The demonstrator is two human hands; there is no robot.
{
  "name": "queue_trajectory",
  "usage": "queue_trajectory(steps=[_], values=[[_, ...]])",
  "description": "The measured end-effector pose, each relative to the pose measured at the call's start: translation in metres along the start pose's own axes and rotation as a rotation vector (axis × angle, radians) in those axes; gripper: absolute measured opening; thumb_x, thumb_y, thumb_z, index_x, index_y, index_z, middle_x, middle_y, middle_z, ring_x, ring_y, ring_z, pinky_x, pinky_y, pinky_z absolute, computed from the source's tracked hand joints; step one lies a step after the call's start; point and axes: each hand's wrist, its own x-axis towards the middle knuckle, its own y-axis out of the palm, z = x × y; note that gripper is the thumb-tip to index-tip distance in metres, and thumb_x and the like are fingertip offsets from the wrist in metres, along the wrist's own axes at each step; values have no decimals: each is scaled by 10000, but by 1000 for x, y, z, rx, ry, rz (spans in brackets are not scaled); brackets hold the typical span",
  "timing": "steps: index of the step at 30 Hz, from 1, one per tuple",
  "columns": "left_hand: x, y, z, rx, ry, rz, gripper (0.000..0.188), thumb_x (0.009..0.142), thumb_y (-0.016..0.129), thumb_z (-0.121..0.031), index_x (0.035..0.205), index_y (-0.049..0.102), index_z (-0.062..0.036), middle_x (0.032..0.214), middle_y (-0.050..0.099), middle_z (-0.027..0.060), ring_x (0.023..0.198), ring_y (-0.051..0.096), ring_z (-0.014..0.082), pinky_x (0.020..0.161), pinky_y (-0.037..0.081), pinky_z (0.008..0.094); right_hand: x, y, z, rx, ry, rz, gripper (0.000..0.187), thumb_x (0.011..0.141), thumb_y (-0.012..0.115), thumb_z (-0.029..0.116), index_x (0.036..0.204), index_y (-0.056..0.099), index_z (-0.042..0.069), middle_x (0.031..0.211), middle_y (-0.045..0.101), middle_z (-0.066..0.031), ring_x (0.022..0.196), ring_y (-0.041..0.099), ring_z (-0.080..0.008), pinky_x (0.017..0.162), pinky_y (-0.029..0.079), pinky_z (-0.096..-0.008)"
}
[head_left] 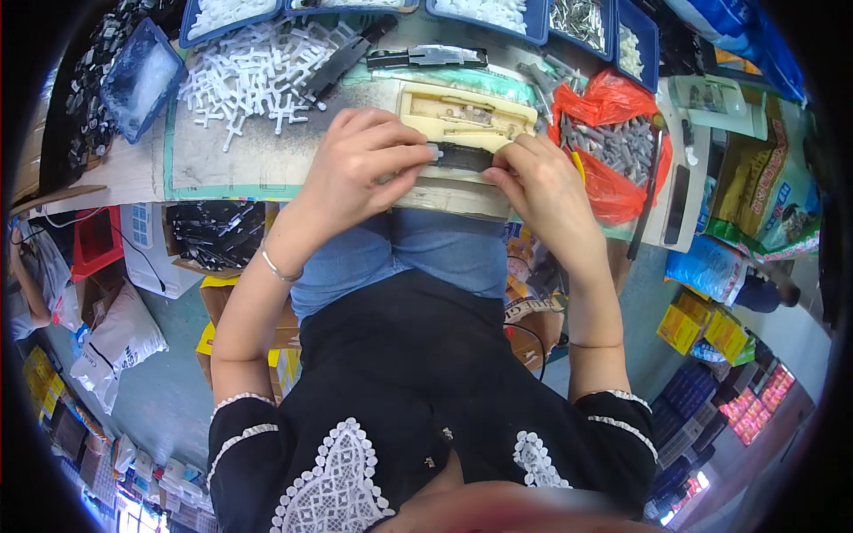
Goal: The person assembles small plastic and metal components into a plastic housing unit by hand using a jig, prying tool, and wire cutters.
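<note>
A long black plastic part lies in the lower slot of a cream moulded holder at the table's front edge. My left hand is closed, thumb and fingertips pinching a small grey plastic piece at the left end of the black part. With its thumb and fingers, my right hand grips the right end of the black part, and the fingers cover that end. The holder's upper slot faces up beyond my hands. Behind it lies another black part with a shiny metal strip.
To the left is a heap of white plastic pieces, with a blue tray beside it. More blue trays of small parts line the back. On the right, a red bag holds grey pieces. A box of black parts stands below the table.
</note>
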Motion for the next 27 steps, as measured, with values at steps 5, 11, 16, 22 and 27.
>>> queue_trajectory(steps=[5,11,16,22,27], values=[[4,-9,15,11,77,50,206,685,708,-116,890,692,-128,954,644,7,925,571,208,799,401,347,-1,3,-1,-17,-1,-38,157,788,636,148,764,567,9,783,553,-135,796,544,-306,713,438,-401],[6,-10,4,281,216,17,161,696,711,-239,820,689,-138,1022,610,33,956,563,194,825,403,364,-4,-3,3,-33,-35,-64,168,768,655,152,766,556,17,768,543,-114,785,545,-288,692,454,-391],[22,-9,-8,396,407,105,215,733,686,-287,740,650,-75,973,595,36,977,557,182,881,386,362,11,-33,-15,130,-26,227,267,772,687,222,881,639,-17,799,625,-167,765,603,-322,678,479,-383],[106,-22,6,355,148,-81,215,748,670,-169,949,643,-99,974,608,48,923,554,208,800,390,359,74,-70,-82,137,186,-321,231,772,660,198,907,651,10,837,647,-141,820,596,-284,755,471,-390],[162,6,54,570,96,-88,138,738,659,-117,867,627,-79,884,565,54,877,534,228,765,401,354,122,-41,-118,-437,159,-393,204,708,643,151,880,658,43,987,591,-157,1004,511,-327,848,411,-449]])
